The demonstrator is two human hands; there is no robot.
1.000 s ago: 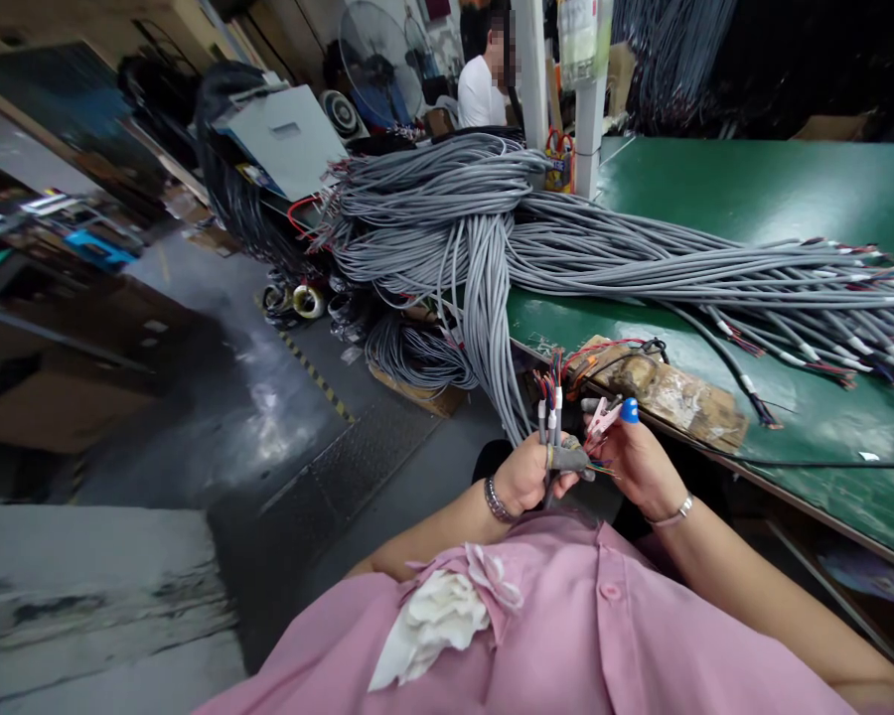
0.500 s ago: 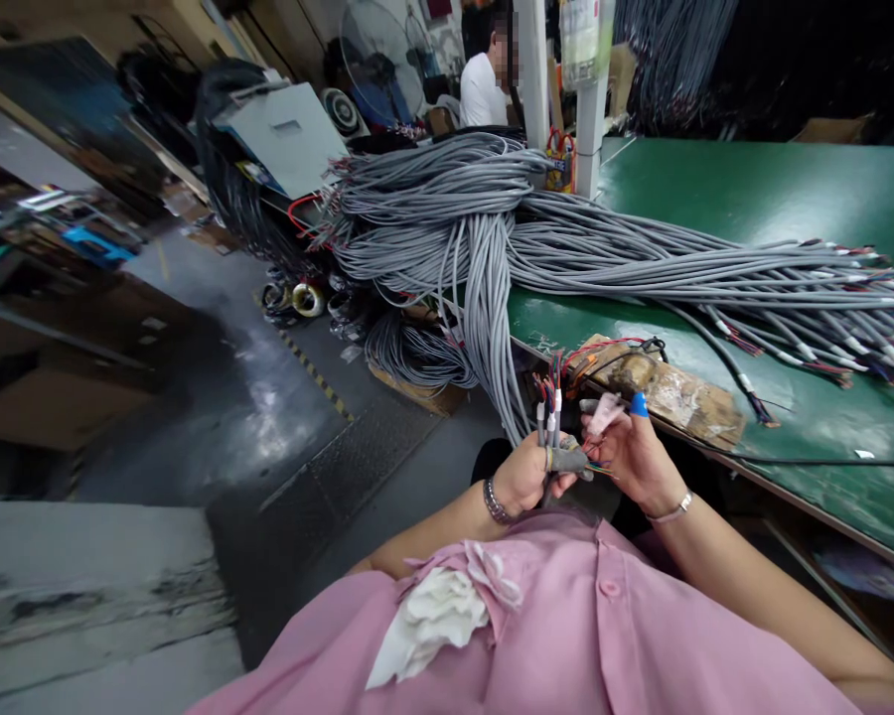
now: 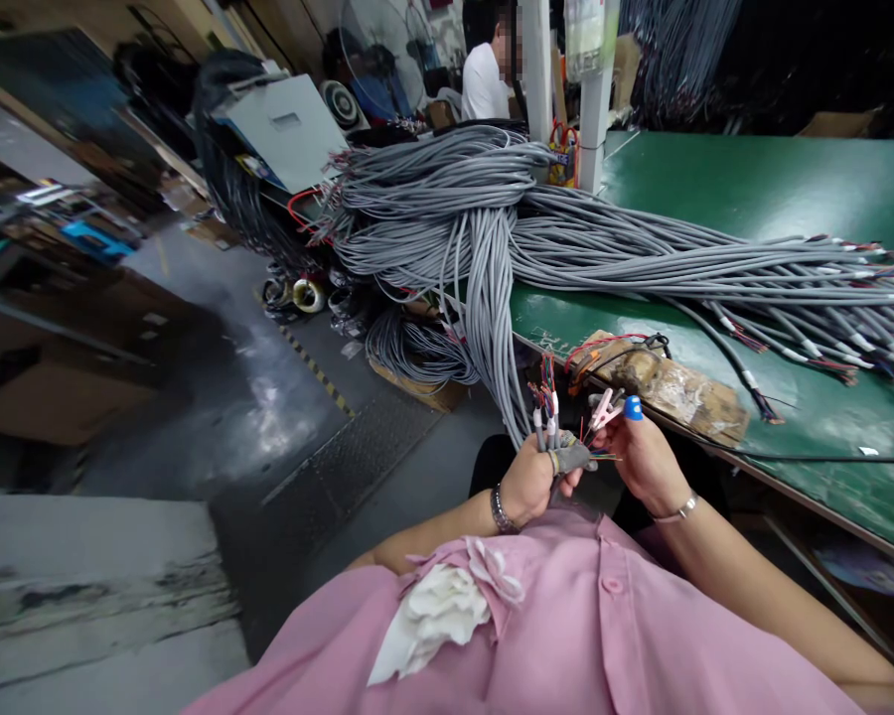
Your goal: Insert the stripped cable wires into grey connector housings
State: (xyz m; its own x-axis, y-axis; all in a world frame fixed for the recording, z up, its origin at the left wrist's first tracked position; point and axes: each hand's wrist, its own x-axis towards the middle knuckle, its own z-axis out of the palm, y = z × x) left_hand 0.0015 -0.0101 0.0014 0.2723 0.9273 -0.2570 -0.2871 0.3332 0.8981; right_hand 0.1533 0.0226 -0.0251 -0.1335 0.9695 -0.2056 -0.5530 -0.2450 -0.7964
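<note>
My left hand [image 3: 534,479] is closed round several grey cable ends [image 3: 551,429], whose thin coloured wires fan out at the top. Grey coverings are on its thumb and a finger. From that grip more coloured wires [image 3: 603,456] stick out to the right. My right hand [image 3: 645,457], with a blue cap on one fingertip, pinches a small pink tool [image 3: 605,411] just right of the cable ends. The held cables seem to belong to the grey bundle [image 3: 492,308] hanging over the table edge, though the join is hidden.
Long grey cables [image 3: 641,253] lie across the green table [image 3: 745,184]. A wooden block [image 3: 685,397] with wires sits at its front edge. Behind are a white post [image 3: 592,129], a fan [image 3: 381,60] and a person in white [image 3: 484,84]. A grey box [image 3: 287,129] stands left.
My right hand has turned a little, so the pink tool shows more plainly and sits slightly higher. My left hand still grips the cable ends, tilted slightly.
</note>
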